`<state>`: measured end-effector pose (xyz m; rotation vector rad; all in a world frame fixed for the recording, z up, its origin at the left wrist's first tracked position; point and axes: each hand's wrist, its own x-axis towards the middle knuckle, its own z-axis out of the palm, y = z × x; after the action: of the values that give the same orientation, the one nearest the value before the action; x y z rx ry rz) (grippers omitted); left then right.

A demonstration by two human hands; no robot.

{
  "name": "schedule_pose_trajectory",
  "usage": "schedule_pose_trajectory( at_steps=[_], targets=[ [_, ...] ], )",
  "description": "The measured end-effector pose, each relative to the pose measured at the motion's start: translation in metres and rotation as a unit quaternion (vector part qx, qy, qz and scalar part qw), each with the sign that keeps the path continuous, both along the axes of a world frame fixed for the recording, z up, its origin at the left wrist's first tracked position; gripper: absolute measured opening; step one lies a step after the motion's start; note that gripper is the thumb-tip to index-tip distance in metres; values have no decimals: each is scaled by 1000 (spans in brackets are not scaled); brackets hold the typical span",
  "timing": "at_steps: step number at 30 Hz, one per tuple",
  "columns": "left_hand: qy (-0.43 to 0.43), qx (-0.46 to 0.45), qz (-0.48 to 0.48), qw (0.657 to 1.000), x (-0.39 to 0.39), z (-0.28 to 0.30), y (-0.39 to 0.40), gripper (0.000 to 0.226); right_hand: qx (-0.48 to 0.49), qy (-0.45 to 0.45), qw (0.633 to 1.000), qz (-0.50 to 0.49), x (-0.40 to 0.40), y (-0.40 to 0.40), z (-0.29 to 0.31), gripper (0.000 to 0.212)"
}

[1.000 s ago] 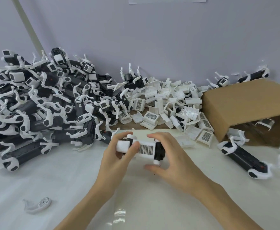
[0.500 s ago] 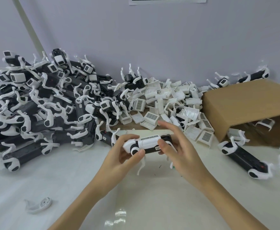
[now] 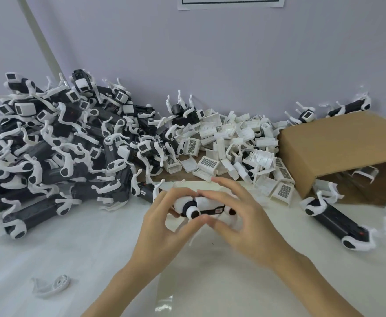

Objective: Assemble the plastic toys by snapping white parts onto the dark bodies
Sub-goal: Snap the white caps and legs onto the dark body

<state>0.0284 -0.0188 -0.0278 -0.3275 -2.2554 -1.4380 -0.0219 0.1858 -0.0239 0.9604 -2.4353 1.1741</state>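
**benchrat:** fingers [image 3: 187,227] of the left hand [image 3: 162,227] are curled round the near end of the toy [image 3: 204,208], thumb under, and the right hand [image 3: 242,223] pinches the far end the same way. So both are grasping it, held just off the table [image 3: 96,259], dead centre. Looks like the white shell is on top of the dark body, and my guess is it's being pressed home. Squeeze evenly at both ends, and keep the thin legs out from under your palms.

**snapfit_sam:** agreed, I'd check the seam before letting go. It's too blurry to tell if it's fully clicked. What's around?

**benchrat:** stray white leg piece [image 3: 50,286] at 7 o'clock, nearest. One dark body [image 3: 338,221] lying at 3 o'clock, beside the open cardboard box [image 3: 342,152]. Loose white shells [image 3: 235,147] heaped at 12, well within reach. Huge pile of finished toys [image 3: 57,145] from 9 to 11 o'clock, crowding the table's left side, so drop-off space there is tight.
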Motion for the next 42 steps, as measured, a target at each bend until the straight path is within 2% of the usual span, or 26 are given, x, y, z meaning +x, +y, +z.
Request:
schedule_pose_trajectory(
  at_steps=[2,3,8,9,13,17,21,26,28,29,31,33,35,38,42],
  targets=[
    [13,-24,34,999,3,-4,5,56,51,104,993,-25,3,-5,-8,55],
    [7,-16,48,999,4,-5,8,63,46,139,989,-34,4,-8,-11,57],
    [12,24,85,996,5,-10,11,66,8,203,976,-73,5,-15,-13,49],
    [9,32,82,996,5,-9,12,64,9,178,981,-75,5,-15,-13,49],
    [25,44,52,997,5,-6,14,48,-22,-24,999,-34,5,-10,-15,49],
    [67,-6,9,998,4,-5,14,38,-69,-110,991,28,4,-8,-10,47],
    [68,8,-1,998,5,-4,13,35,-68,-113,990,43,2,-6,-12,45],
    [-15,68,14,997,6,-2,16,38,40,79,996,-27,-2,-4,-12,50],
    [-38,97,24,994,4,-2,15,42,46,97,994,-33,-2,-2,-9,48],
    [-41,113,24,992,3,-1,12,43,34,81,996,-28,-2,-2,-7,48],
    [-47,140,22,989,0,0,6,41,-11,-11,1000,-1,-5,2,-6,50],
    [-59,160,4,985,-2,1,2,30,-34,-129,990,34,-7,7,-6,55],
    [-71,175,-29,982,-5,0,-1,18,-33,-208,975,65,-9,10,-5,51],
    [-68,157,-50,984,-6,-2,-8,26,-65,-215,973,60,-11,8,-8,41],
    [-75,52,-52,994,-7,-7,-19,54,-75,-131,988,1,-10,3,-11,53]
  ],
)
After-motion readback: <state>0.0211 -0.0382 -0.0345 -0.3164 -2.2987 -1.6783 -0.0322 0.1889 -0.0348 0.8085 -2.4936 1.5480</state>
